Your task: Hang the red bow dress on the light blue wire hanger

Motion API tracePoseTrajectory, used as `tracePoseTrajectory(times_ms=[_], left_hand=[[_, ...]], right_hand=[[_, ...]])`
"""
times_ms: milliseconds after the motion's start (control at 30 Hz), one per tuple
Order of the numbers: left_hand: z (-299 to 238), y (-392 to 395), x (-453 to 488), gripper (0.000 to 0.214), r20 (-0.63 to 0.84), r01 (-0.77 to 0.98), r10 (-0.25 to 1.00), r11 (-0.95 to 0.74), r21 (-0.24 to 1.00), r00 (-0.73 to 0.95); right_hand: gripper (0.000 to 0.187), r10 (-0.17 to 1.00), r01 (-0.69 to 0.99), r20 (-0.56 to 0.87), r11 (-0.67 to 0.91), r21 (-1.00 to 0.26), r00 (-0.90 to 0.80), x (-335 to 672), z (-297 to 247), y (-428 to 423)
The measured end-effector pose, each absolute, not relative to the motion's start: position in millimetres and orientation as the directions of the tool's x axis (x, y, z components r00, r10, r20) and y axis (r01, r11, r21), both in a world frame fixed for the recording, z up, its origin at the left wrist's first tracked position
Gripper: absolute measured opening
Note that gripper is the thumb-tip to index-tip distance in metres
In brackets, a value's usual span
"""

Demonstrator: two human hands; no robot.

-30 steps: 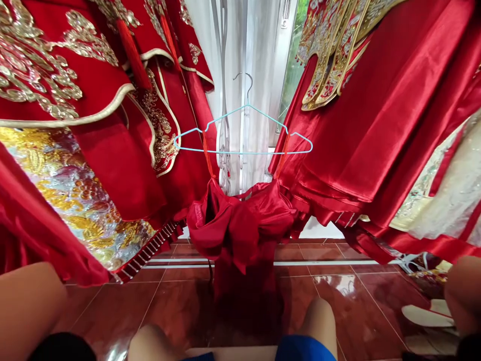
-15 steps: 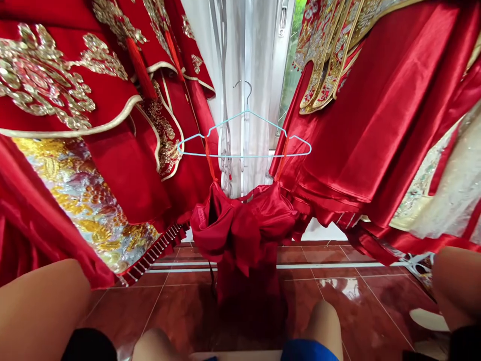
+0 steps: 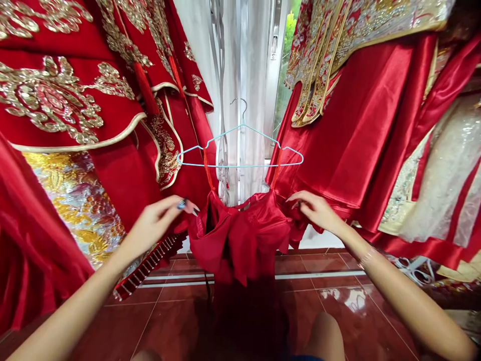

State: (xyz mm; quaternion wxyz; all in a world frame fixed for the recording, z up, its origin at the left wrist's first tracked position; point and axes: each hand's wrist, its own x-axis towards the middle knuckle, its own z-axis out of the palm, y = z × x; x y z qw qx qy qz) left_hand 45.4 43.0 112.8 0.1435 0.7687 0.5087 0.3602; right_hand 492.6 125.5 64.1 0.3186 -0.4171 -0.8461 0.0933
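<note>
A dark red satin dress hangs by thin straps from a light blue wire hanger in front of a white curtain. My left hand reaches toward the dress's left top edge, fingers loosely extended, fingertips just short of the fabric. My right hand is at the dress's right top edge, fingers curled onto the satin there. Whether it grips the fabric is unclear.
Red embroidered gowns with gold trim hang close on the left, and red satin gowns on the right. A white curtain and a window stand behind. The floor is glossy red tile. My knee shows below.
Both arms have risen from the lower corners of the view up to the hanging dress. The view has tilted slightly downward.
</note>
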Motion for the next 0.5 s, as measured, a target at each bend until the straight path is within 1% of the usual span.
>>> tracePoseTrajectory(times_ms=[33, 100, 133, 167, 233, 267, 300, 367, 400, 467, 500], left_hand=[[108, 49, 48, 0.045, 0.359, 0.672, 0.880, -0.470, 0.573, 0.310], [99, 61, 51, 0.052, 0.195, 0.662, 0.848, -0.511, 0.548, 0.493], [95, 66, 51, 0.052, 0.109, 0.663, 0.826, -0.515, 0.543, 0.553], [93, 69, 51, 0.052, 0.044, 0.666, 0.809, -0.511, 0.543, 0.586], [92, 71, 47, 0.051, -0.007, 0.667, 0.789, -0.514, 0.540, 0.614], [93, 69, 45, 0.050, -0.007, 0.665, 0.786, -0.519, 0.537, 0.618], [96, 67, 42, 0.049, 0.003, 0.663, 0.787, -0.522, 0.537, 0.617], [104, 62, 36, 0.044, 0.017, 0.661, 0.797, -0.512, 0.548, 0.603], [108, 61, 32, 0.042, 0.015, 0.664, 0.807, -0.496, 0.560, 0.590], [113, 62, 24, 0.038, 0.012, 0.678, 0.831, -0.461, 0.573, 0.556], [114, 65, 20, 0.035, 0.039, 0.685, 0.848, -0.454, 0.569, 0.529]], right_hand=[[0.035, 0.793, 0.683, 0.344, 0.608, -0.404, -0.503, 493, 57, 132], [0.041, 0.821, 0.767, 0.071, 0.557, -0.318, -0.567, 496, 44, 146], [0.038, 0.821, 0.793, -0.022, 0.544, -0.273, -0.571, 497, 39, 152], [0.033, 0.821, 0.805, -0.059, 0.539, -0.247, -0.568, 500, 36, 158], [0.017, 0.809, 0.783, -0.027, 0.558, -0.274, -0.587, 505, 34, 163], [0.010, 0.800, 0.759, 0.008, 0.571, -0.312, -0.599, 507, 36, 163], [0.008, 0.792, 0.734, 0.034, 0.580, -0.354, -0.609, 510, 39, 162], [0.010, 0.786, 0.703, 0.050, 0.578, -0.415, -0.617, 514, 47, 158], [0.012, 0.782, 0.695, 0.051, 0.580, -0.426, -0.621, 515, 52, 155], [0.012, 0.773, 0.684, 0.095, 0.604, -0.409, -0.627, 517, 60, 151], [0.011, 0.766, 0.676, 0.150, 0.627, -0.388, -0.625, 516, 62, 150]])
